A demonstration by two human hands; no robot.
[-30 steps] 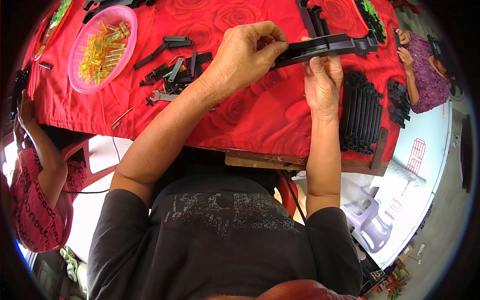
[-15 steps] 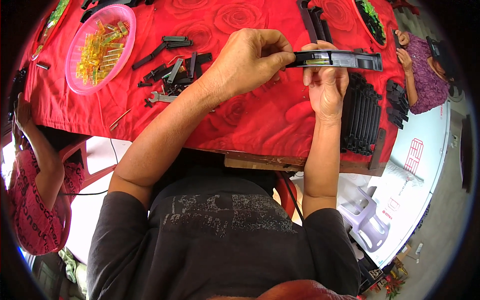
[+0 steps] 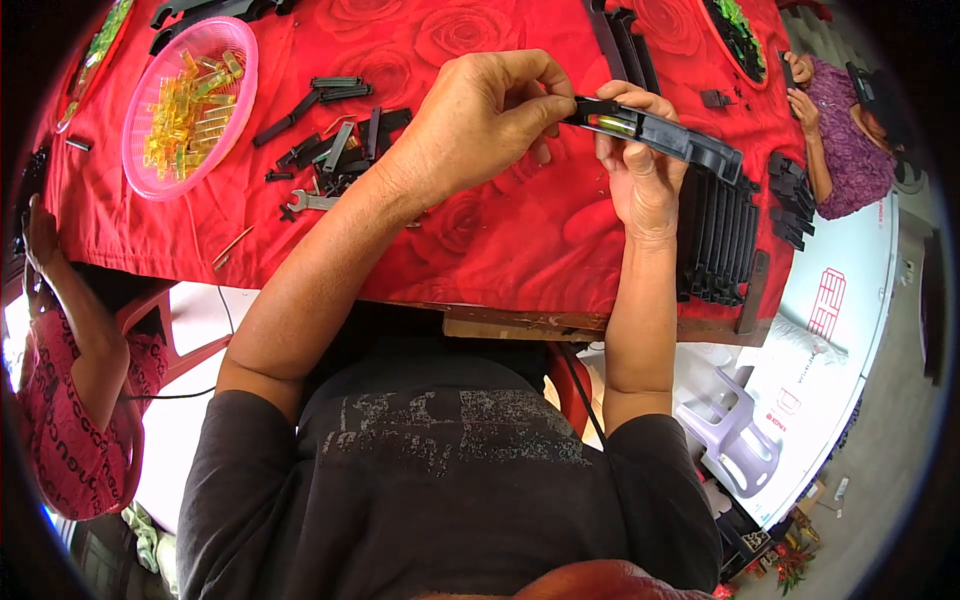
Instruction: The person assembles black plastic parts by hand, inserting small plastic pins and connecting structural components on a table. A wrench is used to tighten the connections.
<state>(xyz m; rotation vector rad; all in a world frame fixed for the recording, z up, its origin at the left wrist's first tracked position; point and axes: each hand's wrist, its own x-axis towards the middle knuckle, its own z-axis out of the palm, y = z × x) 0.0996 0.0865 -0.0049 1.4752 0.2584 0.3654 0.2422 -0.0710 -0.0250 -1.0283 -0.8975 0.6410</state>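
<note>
A black plastic spirit level (image 3: 672, 137) with a yellow-green vial in its body is held above the red cloth, its right end tilted down toward me. My right hand (image 3: 648, 175) grips it from below near the middle, thumb in front and fingers behind. Thumb and forefinger of my left hand (image 3: 490, 115) are closed in a pinch at its left end; whether a small part is between them is hidden. Below the right end lies a row of black level bodies (image 3: 722, 240). Left of my left forearm are loose black pieces (image 3: 350, 145) and an open-end wrench (image 3: 312, 201).
A pink basket (image 3: 250, 95) of yellow vials stands at the left. Long black bodies (image 3: 628, 50) and a container of green and black pieces (image 3: 738, 45) lie at the far right. Co-workers sit left (image 3: 85, 380) and right (image 3: 845, 165). A purple stool (image 3: 735, 435) is beside the table.
The spirit level has turned so that its right end dips toward me, and more of its vial shows. My left pinch stays at its left end. The whole view has shifted slightly.
</note>
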